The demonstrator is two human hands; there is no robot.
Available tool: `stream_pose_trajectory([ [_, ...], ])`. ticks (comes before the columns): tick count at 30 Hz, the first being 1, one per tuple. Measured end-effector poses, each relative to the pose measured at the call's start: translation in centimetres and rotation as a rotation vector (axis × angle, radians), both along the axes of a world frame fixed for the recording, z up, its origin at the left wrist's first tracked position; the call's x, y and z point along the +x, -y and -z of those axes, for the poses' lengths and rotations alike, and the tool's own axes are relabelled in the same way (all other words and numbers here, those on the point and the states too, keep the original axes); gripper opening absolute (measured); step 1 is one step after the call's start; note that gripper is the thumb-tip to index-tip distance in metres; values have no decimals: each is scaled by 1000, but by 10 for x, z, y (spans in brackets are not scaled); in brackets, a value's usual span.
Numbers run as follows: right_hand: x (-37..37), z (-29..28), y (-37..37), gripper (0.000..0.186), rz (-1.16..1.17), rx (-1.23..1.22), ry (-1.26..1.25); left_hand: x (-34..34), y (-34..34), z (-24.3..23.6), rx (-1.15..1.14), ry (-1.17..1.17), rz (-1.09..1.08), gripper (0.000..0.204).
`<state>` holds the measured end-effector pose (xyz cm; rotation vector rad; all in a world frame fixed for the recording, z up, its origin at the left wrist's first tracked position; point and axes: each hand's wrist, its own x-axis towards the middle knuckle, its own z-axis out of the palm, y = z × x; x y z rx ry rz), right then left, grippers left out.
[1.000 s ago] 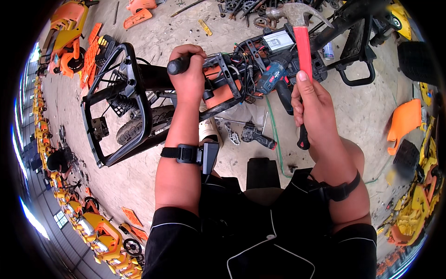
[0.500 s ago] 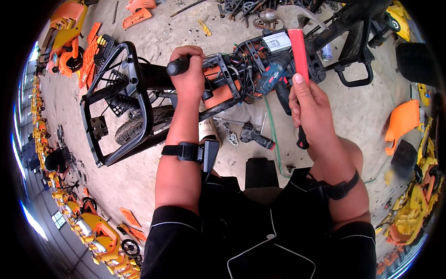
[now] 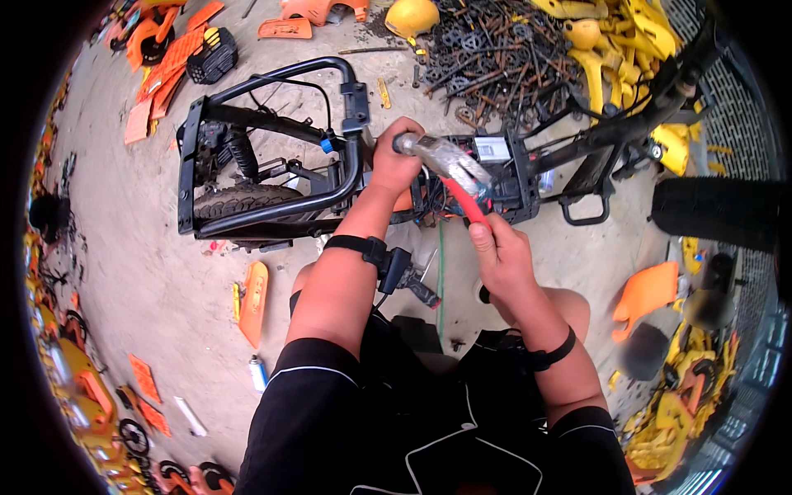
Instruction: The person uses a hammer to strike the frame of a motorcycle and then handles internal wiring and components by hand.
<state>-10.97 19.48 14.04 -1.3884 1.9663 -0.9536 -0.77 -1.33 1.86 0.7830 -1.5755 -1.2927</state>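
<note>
My left hand [image 3: 398, 163] is wrapped round a tool whose round black handle end showed earlier; its shaft is hidden. Its fist sits over the middle of a black vehicle frame [image 3: 355, 107], among wires and orange parts. My right hand [image 3: 503, 257] grips the red handle of a claw hammer [image 3: 466, 202]. The hammer's steel head lies right at the top of my left fist, over the tool's end; whether they touch I cannot tell. Beneath the hammer, a teal power drill [image 3: 485, 198] is mostly covered. A silver box [image 3: 492, 148] sits in the frame.
Rusty metal parts [image 3: 495, 70] are heaped beyond the frame, beside yellow plastic pieces [image 3: 652, 33]. On the floor lie a cordless tool [image 3: 423, 290], a green hose [image 3: 440, 264], an orange panel [image 3: 253, 305] and a spray can [image 3: 258, 374]. A wheel's tyre [image 3: 239, 202] shows at left.
The hammer has swung down and left, from raised on the right to the top of my left fist. The view has shifted, showing more of the parts heap and floor.
</note>
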Motion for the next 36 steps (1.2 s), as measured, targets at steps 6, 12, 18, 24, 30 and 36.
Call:
stream_pose_trajectory([
  [6,18,-46,-5,43,-151,-486,-84,2,-6,-2,32,-45,-50,14],
  [12,29,-9,6,37,45,39,-431,7,-1,4,3,42,30,15],
  [18,42,-61,2,37,13,-78,-327,10,-2,-8,9,-39,4,10],
  [24,36,-40,-9,32,61,-68,-243,12,-3,-16,29,-7,43,9],
  [30,25,-12,-34,37,245,-45,120,1,4,2,-75,-66,-15,7],
  [36,13,33,-53,36,413,-51,550,-3,1,-3,-17,35,-76,8],
])
